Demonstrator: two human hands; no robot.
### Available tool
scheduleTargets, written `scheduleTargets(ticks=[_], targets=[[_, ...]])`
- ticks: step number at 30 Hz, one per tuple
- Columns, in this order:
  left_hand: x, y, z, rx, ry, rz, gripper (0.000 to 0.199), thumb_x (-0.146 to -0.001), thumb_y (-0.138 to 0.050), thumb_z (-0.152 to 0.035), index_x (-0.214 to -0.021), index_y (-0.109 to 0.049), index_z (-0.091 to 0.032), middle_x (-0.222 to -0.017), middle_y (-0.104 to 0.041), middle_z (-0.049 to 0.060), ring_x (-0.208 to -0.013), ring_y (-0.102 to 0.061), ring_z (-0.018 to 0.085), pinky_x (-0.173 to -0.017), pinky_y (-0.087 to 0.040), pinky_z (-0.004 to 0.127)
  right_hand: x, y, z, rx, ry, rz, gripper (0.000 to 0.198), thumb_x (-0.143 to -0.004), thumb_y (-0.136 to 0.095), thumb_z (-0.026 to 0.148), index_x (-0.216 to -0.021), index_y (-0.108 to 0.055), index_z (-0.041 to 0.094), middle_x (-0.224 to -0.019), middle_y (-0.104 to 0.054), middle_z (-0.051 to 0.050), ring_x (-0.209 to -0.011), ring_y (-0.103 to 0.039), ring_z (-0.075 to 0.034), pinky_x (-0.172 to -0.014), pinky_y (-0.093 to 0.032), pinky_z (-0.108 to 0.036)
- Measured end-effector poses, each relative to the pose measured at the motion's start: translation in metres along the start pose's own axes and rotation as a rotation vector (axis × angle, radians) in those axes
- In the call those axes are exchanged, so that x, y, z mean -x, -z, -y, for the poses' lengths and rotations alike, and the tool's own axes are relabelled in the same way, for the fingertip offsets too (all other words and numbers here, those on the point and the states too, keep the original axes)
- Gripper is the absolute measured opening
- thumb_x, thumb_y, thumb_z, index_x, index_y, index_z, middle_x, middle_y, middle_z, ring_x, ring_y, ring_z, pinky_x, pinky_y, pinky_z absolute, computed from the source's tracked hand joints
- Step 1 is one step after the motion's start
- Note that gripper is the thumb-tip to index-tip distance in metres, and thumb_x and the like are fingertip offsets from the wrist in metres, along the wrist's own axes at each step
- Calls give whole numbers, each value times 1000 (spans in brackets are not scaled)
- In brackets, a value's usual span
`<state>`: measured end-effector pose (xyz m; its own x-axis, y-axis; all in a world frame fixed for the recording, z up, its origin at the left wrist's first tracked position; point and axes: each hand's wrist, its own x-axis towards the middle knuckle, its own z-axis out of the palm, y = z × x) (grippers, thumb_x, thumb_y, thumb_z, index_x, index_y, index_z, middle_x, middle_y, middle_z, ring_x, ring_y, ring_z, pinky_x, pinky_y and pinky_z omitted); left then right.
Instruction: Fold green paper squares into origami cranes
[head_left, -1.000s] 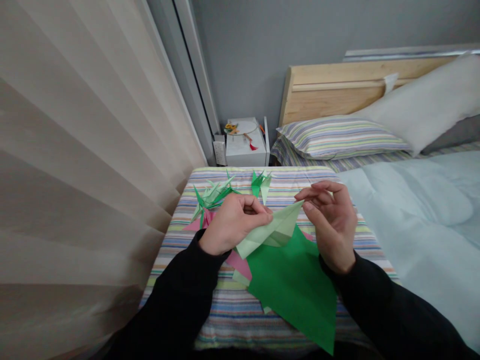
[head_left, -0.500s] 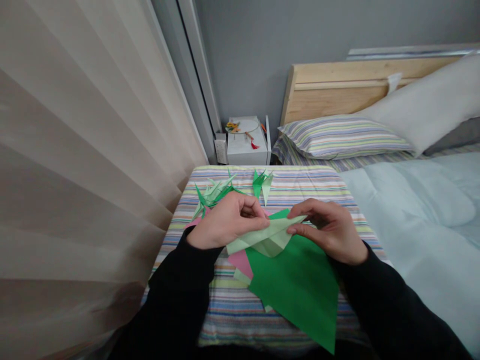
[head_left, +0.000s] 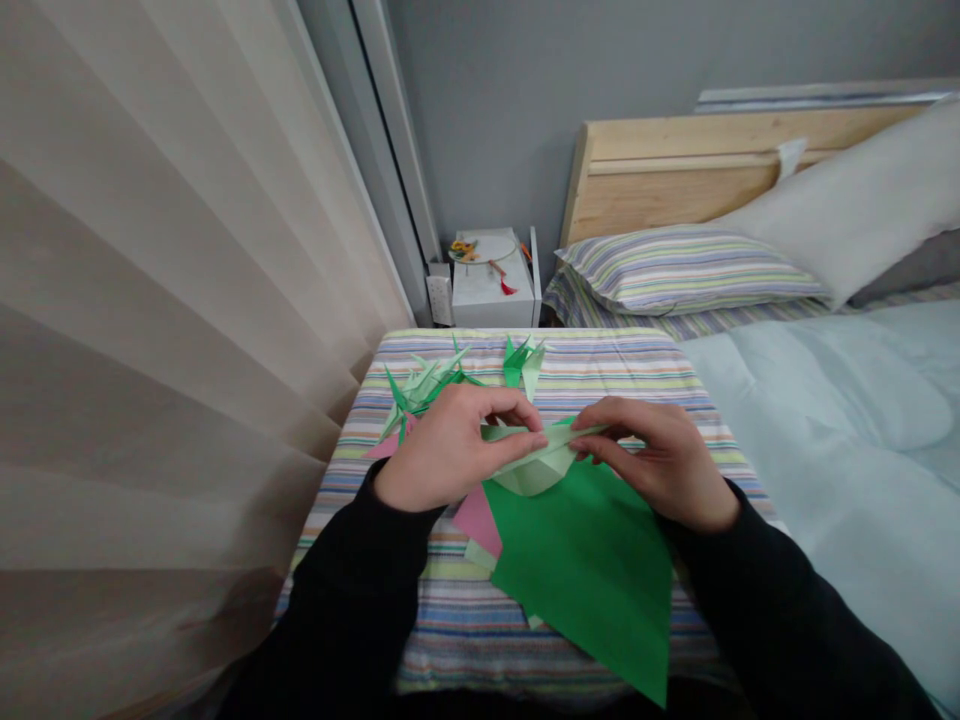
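A pale green sheet of origami paper (head_left: 536, 474), partly folded, is held up between both hands. My left hand (head_left: 469, 440) pinches its left part between thumb and fingers. At the paper's right end, the thumb and fingertips of my right hand (head_left: 652, 450) close on a narrow edge. Just below lies a dark green paper sheet (head_left: 592, 570), spread over a pink sheet (head_left: 480, 520) and some pale green paper. Beyond my left hand sits a pile of folded green paper pieces (head_left: 424, 385); two more folded pieces (head_left: 523, 362) stand to its right.
A striped cloth (head_left: 600, 375) covers the table. Behind it is a white cabinet (head_left: 491, 300) with a round fan on top. The curtain (head_left: 187, 350) hangs along the left, and a bed with a pale blue quilt (head_left: 840, 440) lies to the right.
My left hand has shifted its pinch rightward along the pale green paper, closer to my right hand. The paper's upper edge now stands up more, and its lower flap shows less.
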<state>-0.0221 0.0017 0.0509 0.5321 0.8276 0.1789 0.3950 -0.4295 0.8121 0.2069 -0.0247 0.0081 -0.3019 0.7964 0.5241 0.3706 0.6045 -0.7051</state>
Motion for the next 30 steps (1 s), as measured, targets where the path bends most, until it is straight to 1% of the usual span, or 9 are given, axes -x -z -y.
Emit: scheduleTargets(ticks=[3, 7, 11, 16, 23, 30], targets=[[-1, -1, 0, 0, 10, 10, 5, -83, -75, -24, -79, -76, -21, -76, -76, -1, -73, -67, 16, -73, -49, 28, 0, 0, 0, -20, -34, 21, 4, -87, -77, 21, -87, -73, 23, -78, -76, 0, -60, -69, -14, -58, -56, -27], [0, 0, -1, 30, 15, 17, 9, -83, -73, -22, -74, -75, -20, -74, -76, -1, -71, -67, 16, -71, -48, 27, 0, 2, 1, -91, -84, 19, 9, -82, -82, 24, -80, -74, 22, -76, -76, 0, -66, -70, -16, -60, -57, -26], [0, 1, 0, 58, 33, 29, 10, -82, -75, -21, -73, -75, -18, -74, -76, 1, -71, -67, 15, -69, -48, 27, 0, 2, 3, -209, -150, -7, 10, -81, -82, 23, -77, -74, 21, -74, -76, -2, -68, -71, -16, -63, -57, -27], [0, 0, -2, 72, 77, 28, 11, -81, -75, -19, -70, -74, -16, -74, -76, 1, -71, -67, 14, -70, -49, 27, 1, -1, 5, -348, -246, -64, 15, -76, -86, 21, -69, -72, 20, -74, -76, -3, -69, -71, -17, -62, -58, -27], [-1, -1, -3, 88, 96, 38, 13, -80, -74, -19, -68, -73, -16, -76, -76, 1, -73, -68, 14, -73, -51, 28, 0, -3, 7, -348, -304, -73, 17, -74, -86, 22, -65, -72, 19, -71, -75, -4, -66, -69, -16, -58, -55, -26], [-1, -3, -1, 106, 93, 47, 13, -80, -72, -17, -66, -71, -16, -78, -76, 1, -76, -69, 15, -73, -51, 28, 0, -5, 8, -338, -309, -93, 18, -74, -86, 23, -64, -72, 19, -68, -74, -3, -65, -70, -17, -59, -56, -27]])
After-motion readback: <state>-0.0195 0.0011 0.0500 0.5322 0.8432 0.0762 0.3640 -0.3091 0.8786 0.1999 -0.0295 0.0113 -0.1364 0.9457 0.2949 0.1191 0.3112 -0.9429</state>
